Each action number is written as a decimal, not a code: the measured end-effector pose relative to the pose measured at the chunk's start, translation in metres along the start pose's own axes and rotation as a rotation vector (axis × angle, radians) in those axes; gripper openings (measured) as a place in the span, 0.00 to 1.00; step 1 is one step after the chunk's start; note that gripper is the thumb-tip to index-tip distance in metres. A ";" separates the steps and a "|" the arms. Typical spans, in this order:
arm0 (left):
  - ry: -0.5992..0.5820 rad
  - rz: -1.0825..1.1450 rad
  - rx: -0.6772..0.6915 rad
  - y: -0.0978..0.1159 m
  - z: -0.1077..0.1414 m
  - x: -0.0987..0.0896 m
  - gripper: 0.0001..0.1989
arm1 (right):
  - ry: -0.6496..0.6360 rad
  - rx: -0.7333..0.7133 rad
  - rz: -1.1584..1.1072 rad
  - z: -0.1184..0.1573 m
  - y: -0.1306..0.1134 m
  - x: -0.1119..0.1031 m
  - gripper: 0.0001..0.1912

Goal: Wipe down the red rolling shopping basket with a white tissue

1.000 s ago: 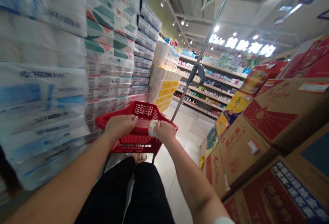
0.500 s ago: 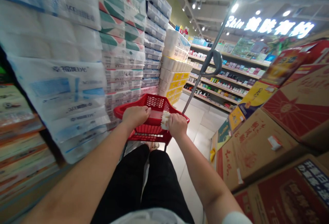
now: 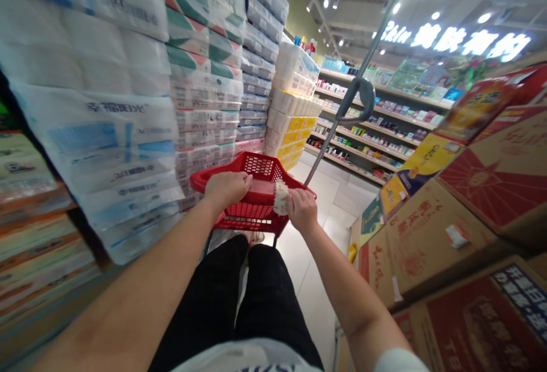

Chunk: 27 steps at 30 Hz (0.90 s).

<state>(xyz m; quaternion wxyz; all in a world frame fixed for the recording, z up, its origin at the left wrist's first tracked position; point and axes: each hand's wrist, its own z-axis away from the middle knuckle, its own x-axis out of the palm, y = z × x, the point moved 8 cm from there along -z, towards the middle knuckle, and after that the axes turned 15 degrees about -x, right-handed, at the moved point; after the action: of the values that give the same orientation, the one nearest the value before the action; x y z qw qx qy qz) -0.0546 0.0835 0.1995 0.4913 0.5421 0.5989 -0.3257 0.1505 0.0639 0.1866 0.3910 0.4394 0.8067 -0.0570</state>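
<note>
A red plastic shopping cart (image 3: 256, 168) with a perforated basket stands right in front of my legs. My left hand (image 3: 228, 188) is closed on the left part of its handle, thumb lying along the top. On the right part of the handle my right hand (image 3: 301, 208) is closed too. A white, ruffled band like a hair scrunchie (image 3: 281, 197) sits beside the fingers of my right hand, against the handle. Whether it is looped round the handle or pinched by the fingers, I cannot tell. My palms and the grip beneath them are hidden.
Tall stacks of toilet paper packs (image 3: 119, 115) and tissue packs (image 3: 205, 53) rise close on the left. Cardboard boxes (image 3: 419, 235) line the right side. A slanting metal pole (image 3: 320, 158) with a grey hook-shaped grip stands ahead, before shelves of small goods (image 3: 384, 133).
My right hand and the ruffled band have shifted slightly right along the handle. My left hand keeps its hold, and the view has moved only a little.
</note>
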 end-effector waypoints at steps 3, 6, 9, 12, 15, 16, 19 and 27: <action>0.010 0.004 0.014 0.000 0.000 0.001 0.30 | 0.036 0.059 0.024 0.005 0.005 -0.001 0.17; 0.017 -0.008 0.021 0.000 0.000 0.002 0.31 | -0.023 0.175 0.046 -0.001 0.015 0.003 0.17; 0.013 -0.016 0.015 -0.001 0.000 0.002 0.31 | -0.033 0.191 0.056 -0.006 0.014 0.004 0.17; 0.002 -0.013 0.016 -0.001 0.000 0.000 0.31 | -0.017 0.204 0.064 -0.005 0.012 0.004 0.17; -0.009 -0.017 0.009 -0.001 0.001 -0.001 0.30 | -0.027 0.217 0.062 -0.004 0.012 0.007 0.16; -0.011 -0.018 0.008 -0.001 0.001 -0.002 0.30 | -0.027 0.217 0.061 -0.004 0.012 0.007 0.16; -0.001 -0.027 0.010 0.000 0.001 -0.004 0.30 | -0.003 0.171 0.047 -0.003 0.011 0.006 0.16; -0.025 -0.024 0.019 0.001 -0.001 -0.004 0.29 | 0.119 -0.057 -0.088 0.013 0.005 -0.002 0.17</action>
<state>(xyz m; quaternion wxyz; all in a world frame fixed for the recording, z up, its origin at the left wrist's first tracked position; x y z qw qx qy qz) -0.0540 0.0829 0.2037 0.4897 0.5355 0.5960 -0.3439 0.1625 0.0596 0.1807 0.3521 0.3950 0.8482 -0.0249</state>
